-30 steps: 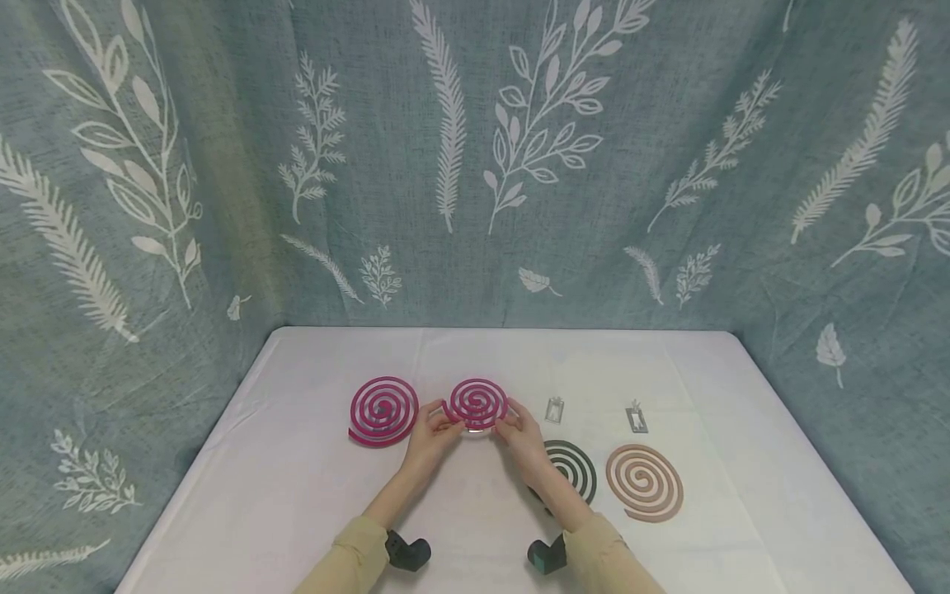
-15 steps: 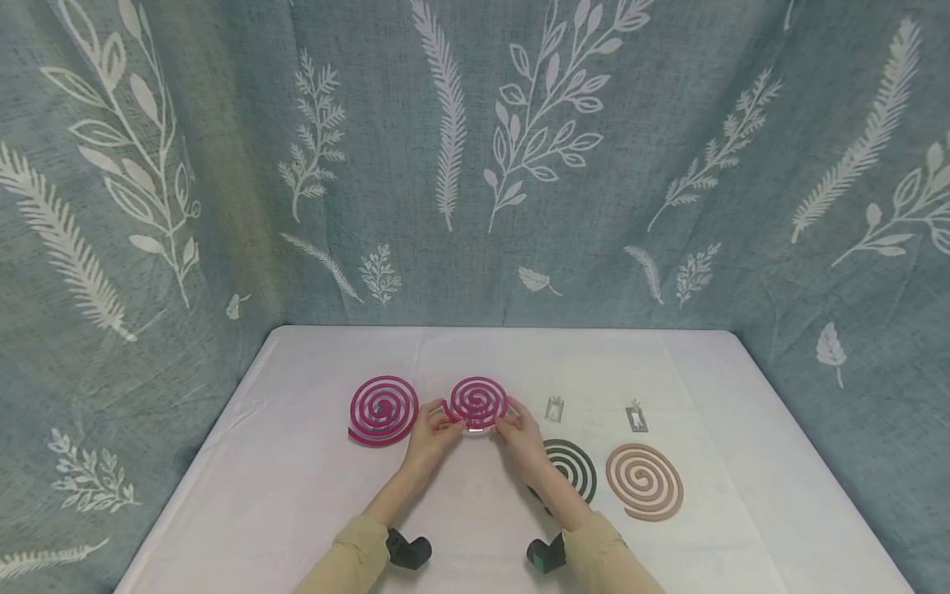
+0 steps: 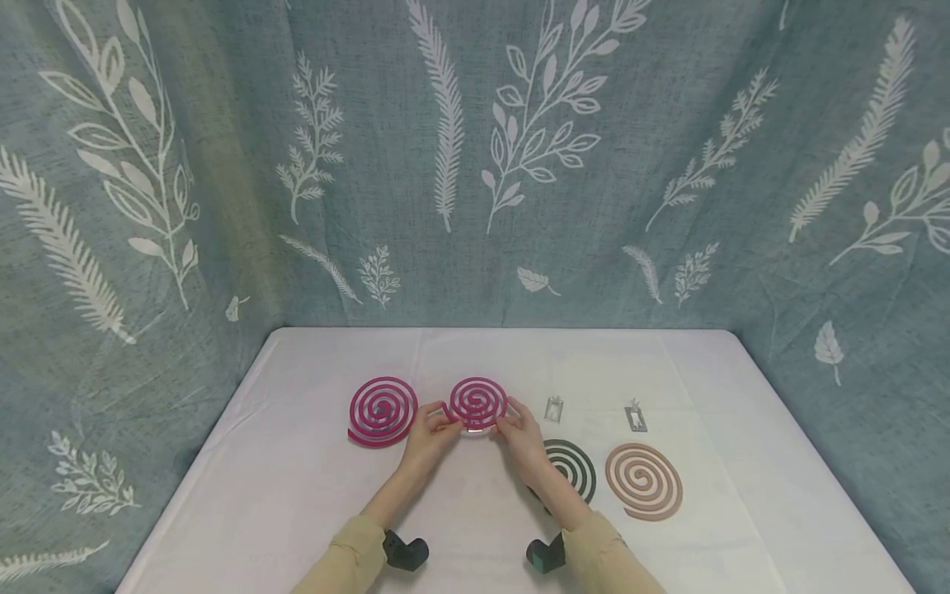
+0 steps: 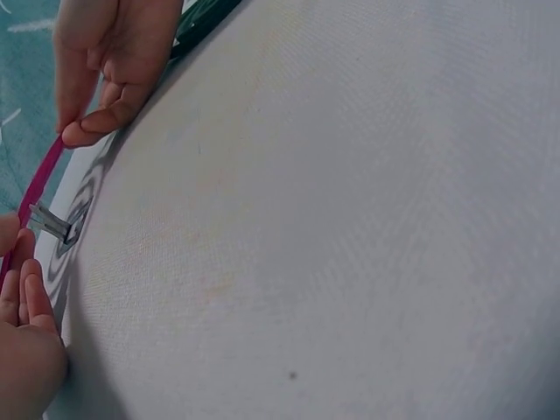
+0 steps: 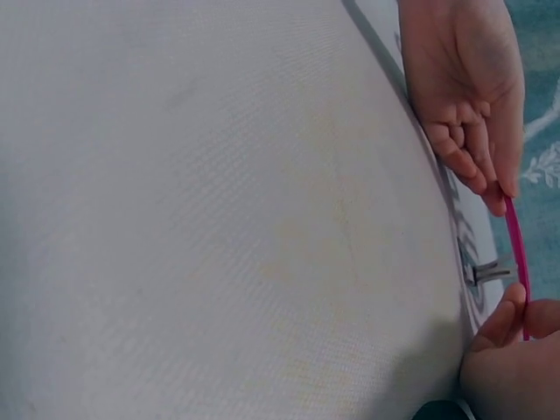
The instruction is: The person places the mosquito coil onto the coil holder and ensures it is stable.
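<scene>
A pink mosquito coil [image 3: 478, 402] is held level by its two sides, between both hands. My left hand [image 3: 430, 440] pinches its left edge between thumb and fingers; my right hand [image 3: 524, 437] pinches the right edge. In the left wrist view the coil [image 4: 40, 181] shows edge-on, just over the upright prongs of a small metal coil stand [image 4: 59, 226]. The right wrist view has the same stand [image 5: 486, 272] beneath the coil [image 5: 516, 234]. Left of my left hand lies a second pink mosquito coil [image 3: 383, 412].
Two more metal stands, one [image 3: 554, 409] nearer and another [image 3: 637, 417] farther right, lie on the white table [image 3: 297, 495]. A dark green coil [image 3: 582, 473] is partly under my right forearm, with a tan coil [image 3: 643, 483] beside it. Patterned curtains [image 3: 475, 272] enclose the table.
</scene>
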The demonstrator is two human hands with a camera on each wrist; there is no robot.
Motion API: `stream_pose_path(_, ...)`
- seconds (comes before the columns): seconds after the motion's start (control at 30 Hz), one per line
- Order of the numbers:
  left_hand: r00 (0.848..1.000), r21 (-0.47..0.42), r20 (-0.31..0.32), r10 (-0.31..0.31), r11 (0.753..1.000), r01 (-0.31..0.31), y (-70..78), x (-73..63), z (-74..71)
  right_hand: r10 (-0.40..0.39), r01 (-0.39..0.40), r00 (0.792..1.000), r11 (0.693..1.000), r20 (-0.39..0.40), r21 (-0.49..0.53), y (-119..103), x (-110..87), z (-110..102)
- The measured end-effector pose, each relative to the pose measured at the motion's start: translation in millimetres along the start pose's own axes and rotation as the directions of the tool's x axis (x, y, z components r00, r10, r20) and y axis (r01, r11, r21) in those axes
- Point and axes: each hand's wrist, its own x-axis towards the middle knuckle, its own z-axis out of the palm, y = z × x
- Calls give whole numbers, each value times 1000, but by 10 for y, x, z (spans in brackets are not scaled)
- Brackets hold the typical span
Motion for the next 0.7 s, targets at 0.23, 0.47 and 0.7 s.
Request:
stream_pose_path(0.23,1000,-5,-1,-7,1000,7,-12,16,-4,-4,3,1000,1000,15,21,7,21,-11)
stream_pose_path(0.47,1000,-35,0,2,999,-2,-28,14,-4,-20,20,1000,1000,21,-5,40,35,-22)
stream_pose_path(0.7,1000,-21,12,-1,1000,1,-12,-5,-17,-35,35,999,999,-3,-2,55,22,-3)
